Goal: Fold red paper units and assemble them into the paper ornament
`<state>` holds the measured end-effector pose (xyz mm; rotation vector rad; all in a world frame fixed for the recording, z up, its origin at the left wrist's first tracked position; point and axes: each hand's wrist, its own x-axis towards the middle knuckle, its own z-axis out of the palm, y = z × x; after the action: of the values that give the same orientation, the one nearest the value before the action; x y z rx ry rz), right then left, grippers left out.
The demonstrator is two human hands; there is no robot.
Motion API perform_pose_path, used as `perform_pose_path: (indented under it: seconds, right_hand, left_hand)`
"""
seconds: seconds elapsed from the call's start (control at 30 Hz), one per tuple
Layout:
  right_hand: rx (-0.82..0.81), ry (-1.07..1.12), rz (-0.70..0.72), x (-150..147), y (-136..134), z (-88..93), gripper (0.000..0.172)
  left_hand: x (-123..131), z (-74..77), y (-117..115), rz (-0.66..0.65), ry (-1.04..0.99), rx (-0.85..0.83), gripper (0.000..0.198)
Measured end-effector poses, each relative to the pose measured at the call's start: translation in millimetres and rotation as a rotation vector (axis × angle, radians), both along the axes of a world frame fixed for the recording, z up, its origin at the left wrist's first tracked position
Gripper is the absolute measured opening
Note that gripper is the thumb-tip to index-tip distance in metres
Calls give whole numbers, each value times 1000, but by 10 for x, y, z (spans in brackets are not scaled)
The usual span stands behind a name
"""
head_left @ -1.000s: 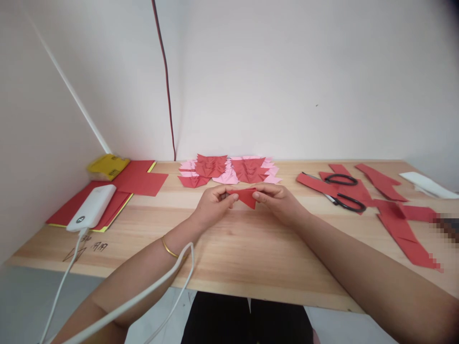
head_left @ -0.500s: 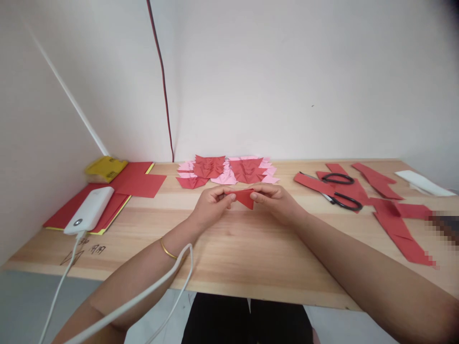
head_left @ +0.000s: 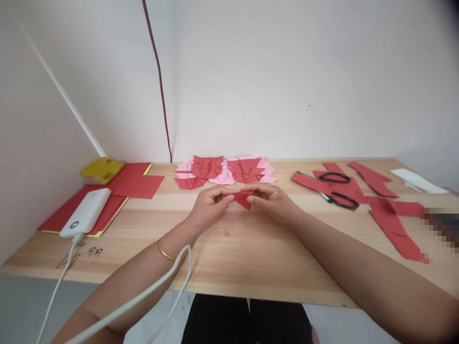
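Note:
Between my two hands is a small folded piece of red paper, with a pointed corner hanging down. My left hand pinches its left end between thumb and fingers. At its right end, my right hand grips it with the thumb in front and the fingers behind. The fingers cover part of the paper, so its full shape is hidden. Just beyond my hands, rows of folded red pieces and folded pink pieces lie stacked along the wall.
Black-handled scissors lie among red paper scraps on the right. Near the far right is a white strip. To the left, a white power bank rests on red sheets beside a yellow packet. Its white cable crosses my left arm.
My right thumb and fingers have shifted slightly left along the folded red paper. The whole view has moved a little; my left hand keeps the same pinch.

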<state>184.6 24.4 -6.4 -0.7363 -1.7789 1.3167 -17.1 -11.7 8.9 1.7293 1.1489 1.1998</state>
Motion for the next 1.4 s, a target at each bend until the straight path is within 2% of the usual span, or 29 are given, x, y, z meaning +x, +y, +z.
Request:
perform_pose_path:
  seconds: [0.17, 0.37, 0.47, 0.67, 1.13, 1.4]
  right_hand:
    - [-37, -16, -4, -31, -30, -17, 29]
    - [120, -65, -26, -40, -59, 52, 19]
    - [185, -63, -18, -39, -60, 75, 17]
    - [215, -62, -38, -42, -38, 72, 18]
    - [203, -128, -75, 0, -6, 61, 17]
    - [207, -109, -79, 2, -18, 51, 18]
  left_hand:
    - [0, 2, -18, -19, 171, 93, 16]
    - [5, 5, -24, -42, 240, 174, 14]
    - [5, 5, -28, -37, 252, 167, 15]
    - [-11, 3, -29, -23, 250, 143, 16]
    - [-18, 51, -39, -1, 266, 136, 16]
    - [5, 28, -43, 20, 232, 93, 16]
